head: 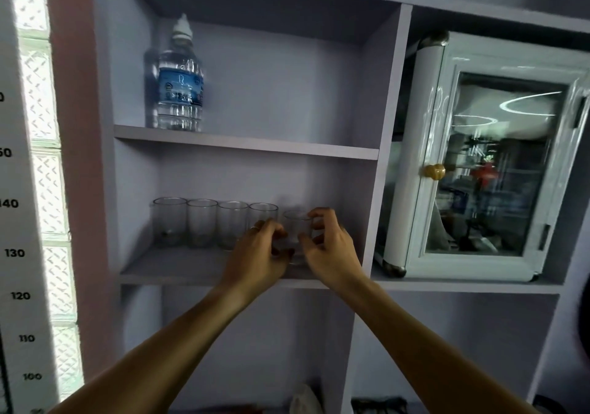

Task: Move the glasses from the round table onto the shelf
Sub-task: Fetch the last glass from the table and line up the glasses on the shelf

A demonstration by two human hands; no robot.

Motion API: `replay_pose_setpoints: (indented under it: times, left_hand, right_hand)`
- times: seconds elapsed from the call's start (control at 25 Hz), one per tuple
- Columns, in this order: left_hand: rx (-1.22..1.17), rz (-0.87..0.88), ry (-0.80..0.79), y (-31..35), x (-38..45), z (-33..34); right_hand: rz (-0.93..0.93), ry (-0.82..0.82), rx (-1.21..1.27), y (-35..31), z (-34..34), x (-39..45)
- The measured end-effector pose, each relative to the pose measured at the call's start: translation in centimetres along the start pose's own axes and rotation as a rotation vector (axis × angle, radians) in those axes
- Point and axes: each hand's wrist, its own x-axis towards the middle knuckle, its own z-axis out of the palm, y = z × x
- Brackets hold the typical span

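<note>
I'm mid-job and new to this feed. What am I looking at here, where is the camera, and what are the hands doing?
There is no machine: a person wears one camera on the head, looking forward at a shelf unit. The left hand and right hand reach in from below and together hold a clear glass, blurred, at the right end of a row. Four glasses already stand to its left on the middle shelf. A water bottle stands on the shelf above. A small glass-door cabinet sits in the compartment to the right. The round table is out of view.
</note>
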Motion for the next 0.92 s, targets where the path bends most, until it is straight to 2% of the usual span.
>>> replay_pose_setpoints:
  times: [0.44, 0.72, 0.84, 0.92]
  left_hand:
    - [0.032, 0.049, 0.035, -0.9, 0.1, 0.6]
    - [0.013, 0.065, -0.046, -0.9, 0.3, 0.4]
    - [0.15, 0.106, -0.047, -1.6, 0.1, -0.5]
    - [0.284, 0.198, 0.027, -2.8, 0.1, -1.8]
  right_hand:
    - [0.014, -0.055, 0.011, 0.7, 1.1, 0.9]
    - [0.042, -0.088, 0.008, 0.7, 1.4, 1.3]
    - [0.05, -0.089, -0.033, 0.5, 1.4, 1.5]
    - [0.038, -0.069, -0.079, 0.3, 1.5, 1.2]
